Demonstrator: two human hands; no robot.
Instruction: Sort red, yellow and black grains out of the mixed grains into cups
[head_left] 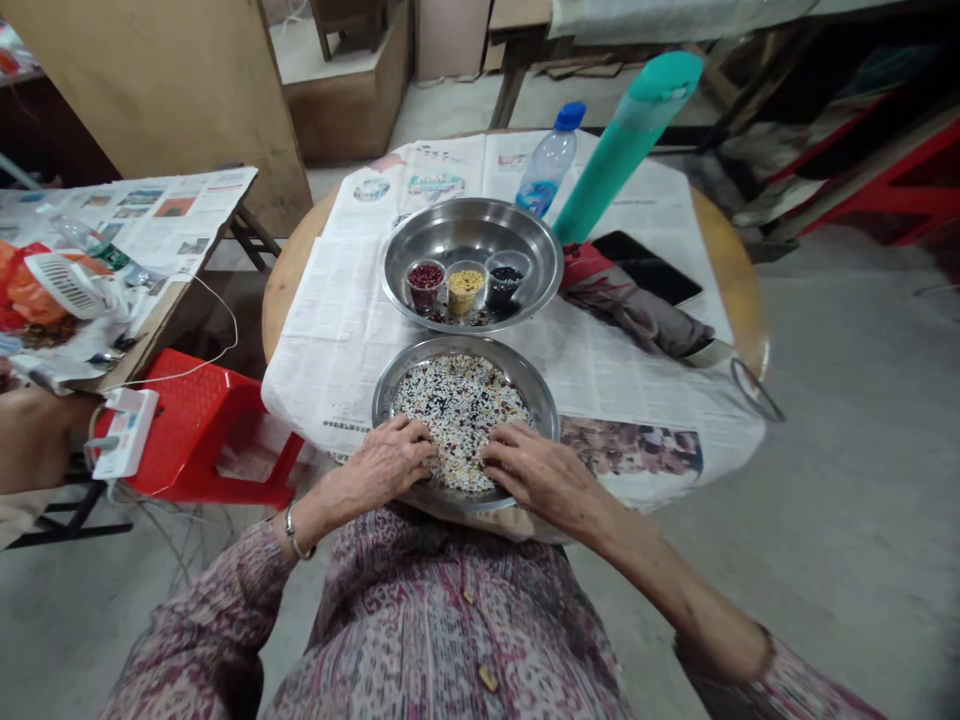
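Note:
A shallow steel pan (550, 395) at the table's near edge holds mixed grains (461, 410): white rice-like grains with black, yellow and dark red bits. My left hand (391, 458) rests over its left rim, fingers curled, tips at the grains. My right hand (529, 462) comes over the right side, its fingers bent together and touching the grains. Anything between the fingertips is too small to make out. Just beyond, a larger steel basin (465, 225) holds clear cups of dark red beans (426, 278), yellow grains (465, 284) and black beans (505, 275).
Newspaper (330, 330) covers the round table. Behind the basin stand a blue-capped bottle (551, 160) and a tall green cylinder (630, 145). A folded umbrella (645, 310) and a dark tablet (649, 265) lie right. A red stool (187, 430) carries a power strip (127, 435) at left.

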